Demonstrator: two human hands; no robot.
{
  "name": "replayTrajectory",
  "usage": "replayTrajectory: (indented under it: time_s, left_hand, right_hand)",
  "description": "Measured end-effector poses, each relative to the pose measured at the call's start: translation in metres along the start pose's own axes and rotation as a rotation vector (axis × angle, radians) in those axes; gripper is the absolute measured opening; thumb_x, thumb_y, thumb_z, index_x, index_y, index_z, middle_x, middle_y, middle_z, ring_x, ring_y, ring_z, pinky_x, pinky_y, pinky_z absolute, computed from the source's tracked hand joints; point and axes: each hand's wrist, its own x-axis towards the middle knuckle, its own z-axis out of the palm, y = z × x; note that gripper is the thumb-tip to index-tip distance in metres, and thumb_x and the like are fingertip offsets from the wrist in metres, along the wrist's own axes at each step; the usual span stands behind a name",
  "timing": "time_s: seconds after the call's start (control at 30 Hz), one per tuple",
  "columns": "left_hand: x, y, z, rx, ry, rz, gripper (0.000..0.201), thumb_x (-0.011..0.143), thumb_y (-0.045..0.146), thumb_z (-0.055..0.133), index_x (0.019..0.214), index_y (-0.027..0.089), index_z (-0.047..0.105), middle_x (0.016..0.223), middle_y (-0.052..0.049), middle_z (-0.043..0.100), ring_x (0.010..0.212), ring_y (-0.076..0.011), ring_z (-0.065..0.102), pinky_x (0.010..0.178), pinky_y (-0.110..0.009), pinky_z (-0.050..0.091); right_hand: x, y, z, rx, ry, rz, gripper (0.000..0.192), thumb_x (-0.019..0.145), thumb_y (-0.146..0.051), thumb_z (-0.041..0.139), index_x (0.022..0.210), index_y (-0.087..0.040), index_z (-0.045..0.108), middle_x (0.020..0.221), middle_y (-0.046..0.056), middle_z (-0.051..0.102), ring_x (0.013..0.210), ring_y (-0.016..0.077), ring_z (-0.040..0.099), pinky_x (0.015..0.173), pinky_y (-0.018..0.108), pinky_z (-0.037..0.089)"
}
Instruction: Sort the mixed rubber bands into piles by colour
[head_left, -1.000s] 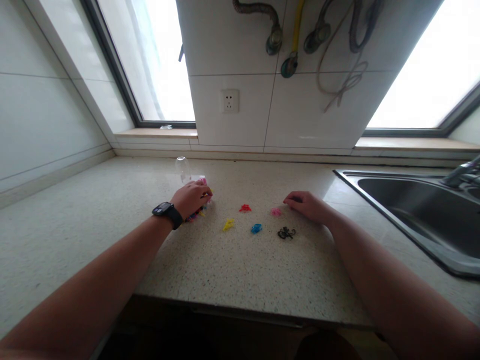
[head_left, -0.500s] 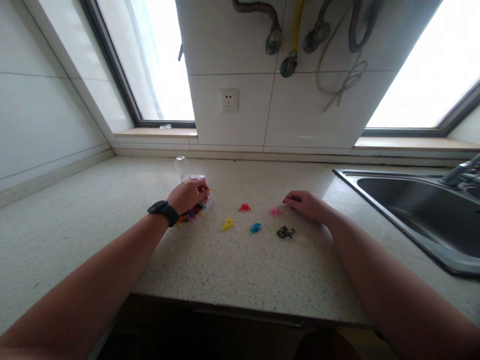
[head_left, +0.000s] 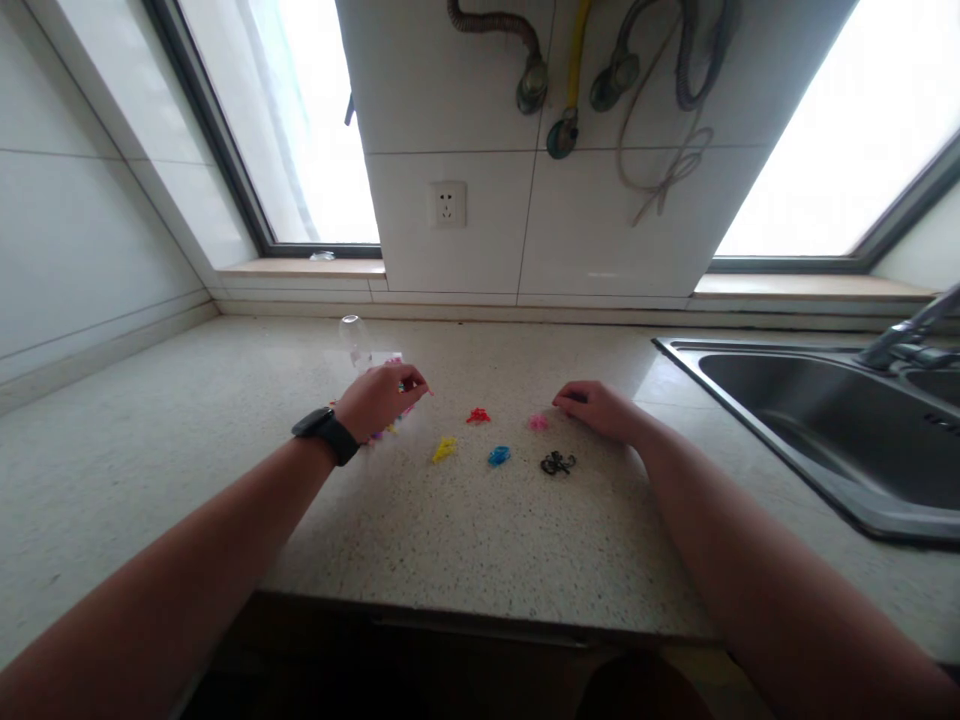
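My left hand [head_left: 385,397], with a black watch on its wrist, is raised just over a mixed pile of colourful small rubber bands [head_left: 394,428]. Its thumb and fingertips pinch a tiny pinkish band [head_left: 430,392]. Much of the pile is hidden behind that hand. My right hand [head_left: 598,408] rests on the counter, fingertips together beside a little pink heap [head_left: 538,422]; whether they hold anything is too small to see. Between the hands lie sorted heaps: red [head_left: 478,415], yellow [head_left: 444,449], blue [head_left: 499,456] and black [head_left: 557,462].
A clear plastic container [head_left: 352,340] stands behind the mixed pile. To the right, a steel sink [head_left: 795,400] with a faucet [head_left: 911,330] is set into the speckled counter [head_left: 450,540]. Hoses and a socket [head_left: 448,205] are on the tiled wall.
My left hand has lifted off the mixed pile and moved slightly right, a tiny band now showing at its fingertips. My right hand stays by the pink heap. The whole view has shifted a little.
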Motion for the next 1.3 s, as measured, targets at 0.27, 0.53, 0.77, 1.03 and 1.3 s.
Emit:
replayTrajectory:
  time_s: [0.27,0.53,0.77,1.03,1.3]
  left_hand:
    - [0.007,0.084,0.001,-0.049,-0.147,0.180,0.020,0.090,0.037,0.061,0.091,0.020,0.073,0.085,-0.002,0.069,0.077,-0.0153,0.060,0.072,-0.029,0.042]
    - [0.051,0.130,0.044,0.139,-0.305,0.304,0.022,0.088,0.036,0.058,0.095,0.024,0.076,0.088,-0.003,0.071,0.079,-0.0188,0.063,0.066,-0.030,0.042]
    - [0.072,0.139,0.072,0.204,-0.313,0.317,0.021,0.087,0.032,0.059,0.095,0.023,0.076,0.093,-0.008,0.071,0.088,-0.0235,0.066,0.071,-0.032,0.047]
    - [0.075,0.134,0.070,0.204,-0.332,0.336,0.028,0.092,0.033,0.054,0.104,0.025,0.078,0.099,-0.008,0.073,0.092,-0.0238,0.067,0.072,-0.032,0.048]
    - [0.054,0.116,0.051,0.179,-0.280,0.333,0.032,0.093,0.034,0.050,0.108,0.022,0.076,0.103,-0.007,0.072,0.090,-0.0207,0.065,0.077,-0.031,0.047]
  right_hand:
    - [0.001,0.001,0.002,0.006,0.011,-0.012,0.028,0.090,-0.039,0.056,0.094,-0.018,0.073,0.089,0.007,0.073,0.079,0.0184,0.063,0.074,0.030,0.046]
    - [0.001,0.000,0.002,-0.009,0.026,-0.021,0.029,0.090,-0.039,0.055,0.094,-0.017,0.073,0.087,0.007,0.072,0.078,0.0179,0.063,0.072,0.029,0.045]
    - [0.002,0.003,0.004,-0.005,0.036,-0.038,0.029,0.089,-0.040,0.056,0.094,-0.018,0.074,0.088,0.006,0.073,0.078,0.0176,0.062,0.071,0.028,0.045]
    - [0.003,0.004,0.004,-0.011,0.027,-0.040,0.029,0.089,-0.039,0.057,0.095,-0.018,0.075,0.090,0.007,0.073,0.080,0.0185,0.063,0.071,0.029,0.044]
    - [-0.005,-0.017,0.000,0.010,-0.021,-0.061,0.026,0.088,-0.038,0.060,0.096,-0.019,0.075,0.091,0.006,0.073,0.076,0.0163,0.062,0.068,0.027,0.044]
